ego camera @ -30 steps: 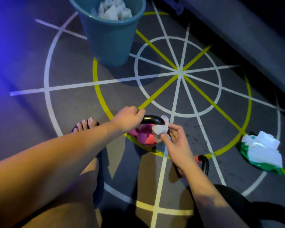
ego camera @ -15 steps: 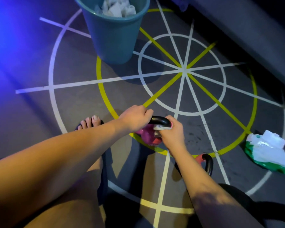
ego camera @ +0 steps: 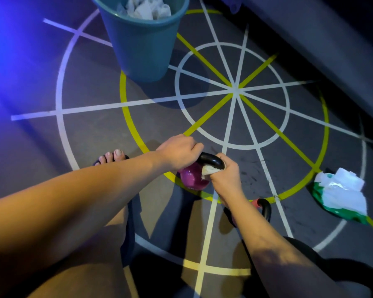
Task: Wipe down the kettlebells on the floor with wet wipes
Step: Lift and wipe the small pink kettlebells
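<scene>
A small pink kettlebell (ego camera: 192,178) with a black handle stands on the floor's yellow ring line. My left hand (ego camera: 179,152) grips the left end of that handle. My right hand (ego camera: 225,174) is closed around a crumpled white wet wipe (ego camera: 207,170) and presses it against the handle's right end. A second kettlebell (ego camera: 264,208), red with a black handle, sits just behind my right forearm and is mostly hidden by it.
A teal bucket (ego camera: 142,44) holding used white wipes stands at the top centre. A green and white wet-wipe pack (ego camera: 340,195) lies on the floor to the right. My bare foot in a sandal (ego camera: 114,157) is left of the kettlebell. A dark wall runs along the upper right.
My right hand went from pinching the wipe above the kettlebell to wrapping it around the right end of the handle. The left hand kept its grip on the handle.
</scene>
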The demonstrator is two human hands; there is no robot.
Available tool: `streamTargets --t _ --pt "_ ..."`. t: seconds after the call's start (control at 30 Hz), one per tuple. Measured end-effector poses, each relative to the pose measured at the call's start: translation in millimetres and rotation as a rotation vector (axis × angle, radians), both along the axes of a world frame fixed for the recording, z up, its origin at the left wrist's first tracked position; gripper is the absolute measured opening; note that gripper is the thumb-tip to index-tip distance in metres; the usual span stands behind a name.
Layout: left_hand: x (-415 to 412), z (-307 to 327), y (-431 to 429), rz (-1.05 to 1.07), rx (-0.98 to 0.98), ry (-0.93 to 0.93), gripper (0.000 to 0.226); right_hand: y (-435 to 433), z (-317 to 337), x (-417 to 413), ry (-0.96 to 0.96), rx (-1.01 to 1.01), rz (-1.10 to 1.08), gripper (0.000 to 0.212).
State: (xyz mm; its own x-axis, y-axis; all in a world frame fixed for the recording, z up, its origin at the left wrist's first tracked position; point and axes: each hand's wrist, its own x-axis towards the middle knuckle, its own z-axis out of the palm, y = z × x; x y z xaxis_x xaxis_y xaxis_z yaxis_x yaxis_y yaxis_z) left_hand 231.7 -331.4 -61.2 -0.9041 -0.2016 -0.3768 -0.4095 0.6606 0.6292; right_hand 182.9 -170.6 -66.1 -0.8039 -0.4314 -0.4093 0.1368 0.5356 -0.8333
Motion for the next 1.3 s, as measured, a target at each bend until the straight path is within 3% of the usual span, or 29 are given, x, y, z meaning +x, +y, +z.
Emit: streamTargets --t 0.33,0.57,0.73,0.9,0.97,1.1,1.3 --pt "1 8 11 -0.001 -0.028 0.013 0.046 -21 16 -5 0.488 0.433 0.428 0.023" --pt "1 -6 10 0.062 0.053 0.06 0.039 10 11 -6 0.142 0.197 0.205 0.057" --pt "5 -2 11 0.079 -0.01 0.042 0.039 37 8 2 0.118 0.145 0.358 0.089" --pt "6 4 13 0.025 -0.044 0.03 0.037 48 24 -21 -0.018 0.128 0.638 0.088" --pt "6 5 13 0.033 -0.041 0.024 0.036 49 20 -27 0.018 0.066 0.602 0.08" --pt "3 7 13 -0.005 -0.041 0.01 0.034 43 5 -21 0.116 -0.053 0.294 0.058" --pt "0 5 12 -0.014 -0.035 0.005 0.037 35 -18 3 0.267 0.018 0.098 0.038"
